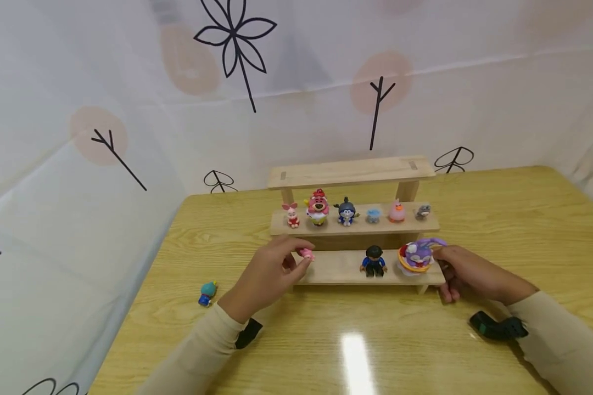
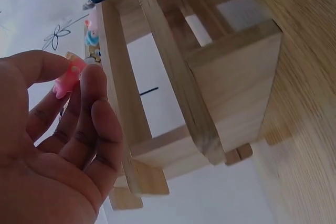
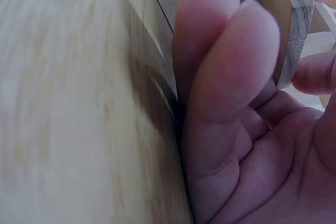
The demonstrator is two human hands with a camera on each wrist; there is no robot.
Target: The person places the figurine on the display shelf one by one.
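My left hand (image 1: 269, 274) pinches a small pink figurine (image 2: 70, 77) between thumb and fingertips, just above the left end of the lower tier of a wooden display shelf (image 1: 336, 270). At that tier's right end, my right hand (image 1: 474, 276) grips the board, thumb on its edge and fingers curled beneath, close to the tabletop. Beside the right hand sits a purple figurine in a yellow-rimmed basket (image 1: 417, 257). A dark-haired toy figure in blue and black (image 1: 374, 262) sits near the middle of the same tier.
Several figurines line the middle tier, among them a pink bear (image 1: 318, 207), a dark-blue figure (image 1: 346, 212) and a pink bird (image 1: 397, 211). A teal-headed figurine (image 1: 207, 293) lies on the table to the left. Patterned white cloth (image 1: 301, 120) hangs behind.
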